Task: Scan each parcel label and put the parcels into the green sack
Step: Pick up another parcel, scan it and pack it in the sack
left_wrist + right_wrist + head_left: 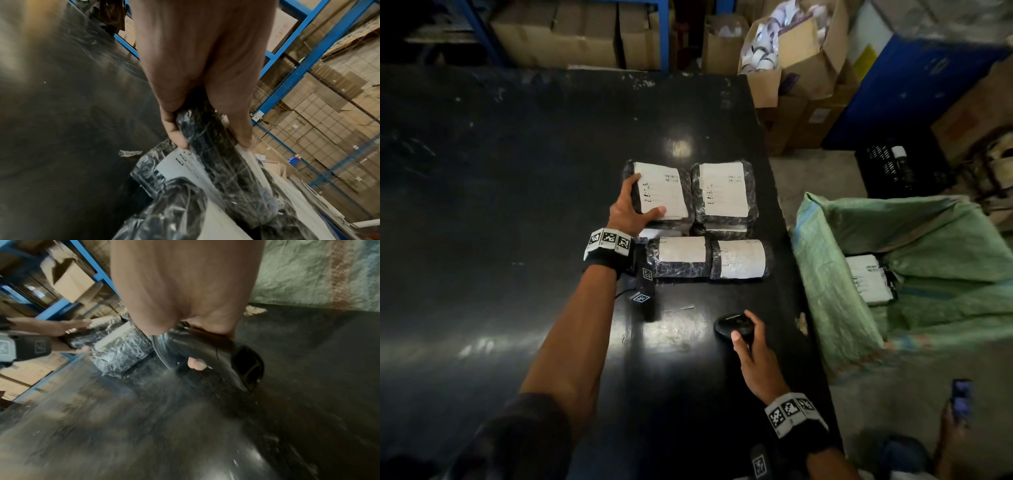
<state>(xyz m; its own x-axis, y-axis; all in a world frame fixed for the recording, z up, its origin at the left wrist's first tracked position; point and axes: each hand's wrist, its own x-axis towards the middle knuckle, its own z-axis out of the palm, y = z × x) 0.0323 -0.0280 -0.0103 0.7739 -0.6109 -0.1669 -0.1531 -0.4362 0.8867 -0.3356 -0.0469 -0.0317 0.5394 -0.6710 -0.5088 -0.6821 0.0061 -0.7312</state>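
On the black table (517, 171) your left arm reaches far forward, wrist nearly straight. Right of the table, beside your right hand's grip, the green sack (825, 274) stands open with one parcel (869, 279) inside. Your left hand (628, 212) clamps the near-left edge of the top parcel (664, 192), thumb on its white label and fingers wrapped round the left side; the left wrist view shows that edge pinched between thumb and fingers. Just right of that grip lies a second stack (724, 195), and nearer you two rolled parcels (709, 258) lie side by side. Your right hand (755, 356), drawn in close, curls round the scanner (732, 323), whose head rests low over the table, well short of the parcels.
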